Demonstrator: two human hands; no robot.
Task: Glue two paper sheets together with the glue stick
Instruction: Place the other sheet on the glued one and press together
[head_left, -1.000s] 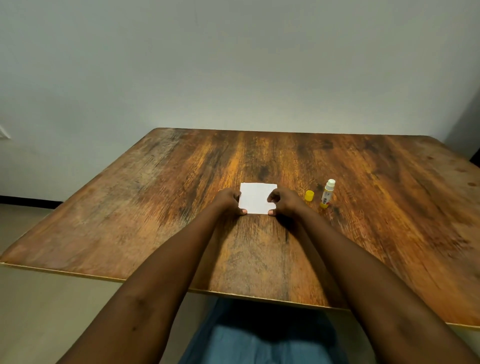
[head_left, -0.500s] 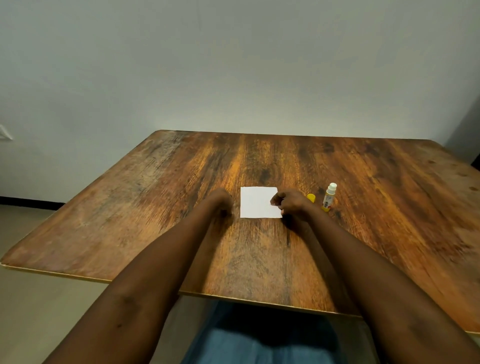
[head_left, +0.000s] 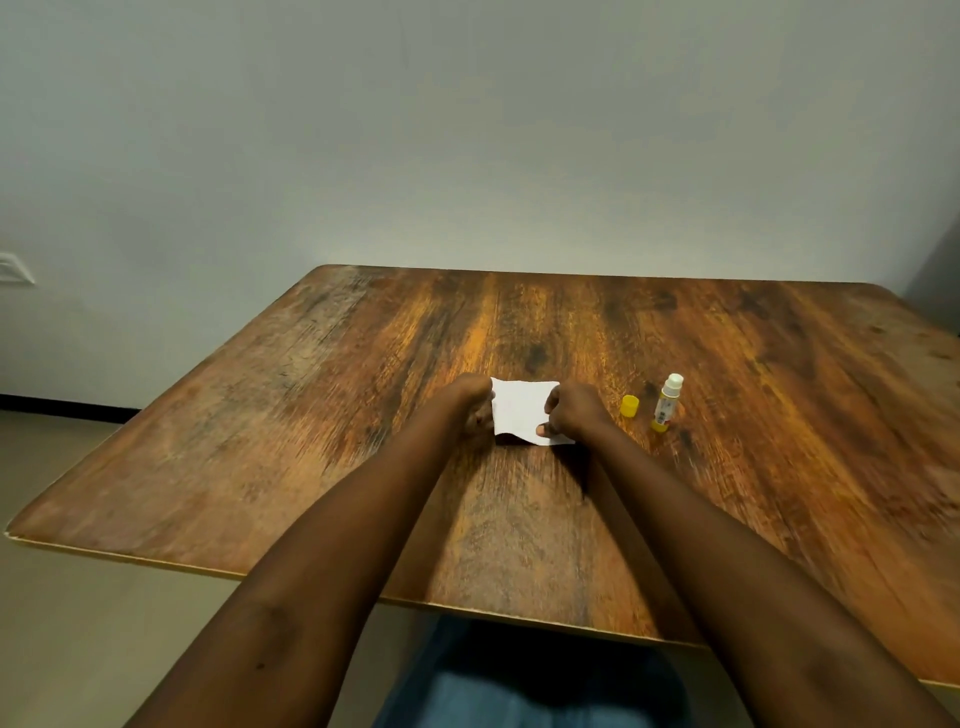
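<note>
A small white paper sheet is held between both hands near the middle of the wooden table, its near edge lifted and curled. Under it another white sheet shows as a corner lying flat. My left hand pinches the left edge. My right hand grips the right edge, thumb on top. To the right the uncapped glue stick stands upright, white with a yellow base. Its yellow cap stands just left of it.
The table's near edge runs across the lower view, with blue-clad legs below it. A plain wall stands behind the far edge, and floor shows at the left.
My left hand, which had let go of the paper, has closed on its left edge again. The top sheet has come up off the table and curled. The view has shifted slightly.
</note>
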